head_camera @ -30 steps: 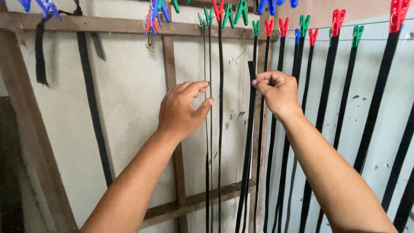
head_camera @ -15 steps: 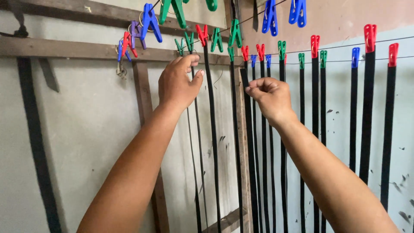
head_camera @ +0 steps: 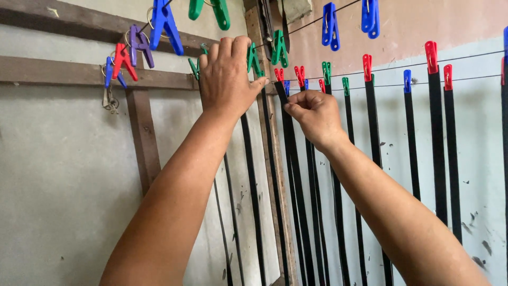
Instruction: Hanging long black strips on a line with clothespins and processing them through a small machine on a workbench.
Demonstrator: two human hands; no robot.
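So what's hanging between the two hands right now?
In the head view, a green peg and a black strip hang between the left hand and the right hand, with a wooden post behind them.

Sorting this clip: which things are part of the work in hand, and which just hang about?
In hand: left hand at green peg; right hand pinching black strip.

Just about: hung strips, red pegs, blue pegs, wooden frame, wall.
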